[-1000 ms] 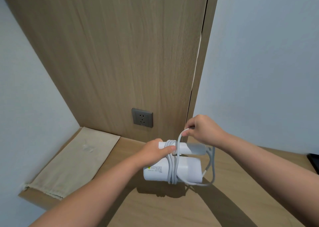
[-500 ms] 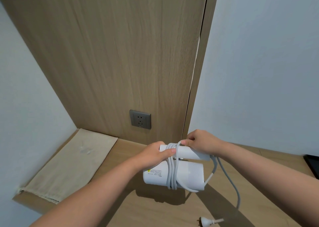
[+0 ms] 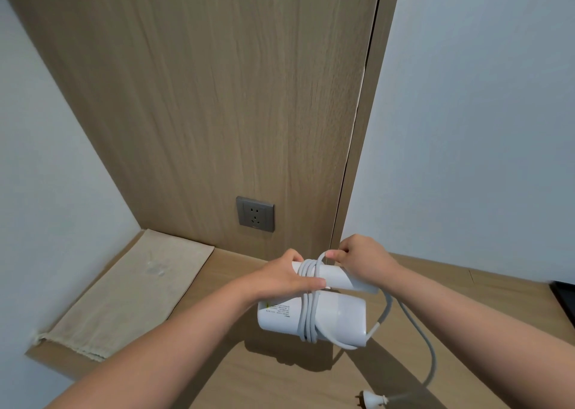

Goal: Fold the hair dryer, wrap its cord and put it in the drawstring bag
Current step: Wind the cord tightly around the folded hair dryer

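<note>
A white hair dryer (image 3: 329, 318) is held just above the wooden tabletop (image 3: 280, 383), near the middle of the scene, with its handle folded flat along the far side of the body. The left hand (image 3: 280, 279) grasps the left end of the folded handle, thumb pressed across the front of it. Several turns of the white cord (image 3: 308, 315) run around the handle and body together, packed side by side next to that thumb. The right hand (image 3: 361, 261) pinches a loop of the cord between thumb and fingers just above the handle, on the far right side of the wraps. The loose part of the cord leaves the right end of the dryer, curves down to the right and ends in the plug (image 3: 371, 400), which lies on the tabletop at the near edge. A beige drawstring bag (image 3: 130, 293) lies flat on the left part of the tabletop, well apart from the dryer. A grey wall socket (image 3: 255, 213) sits in the wood panel behind.
</note>
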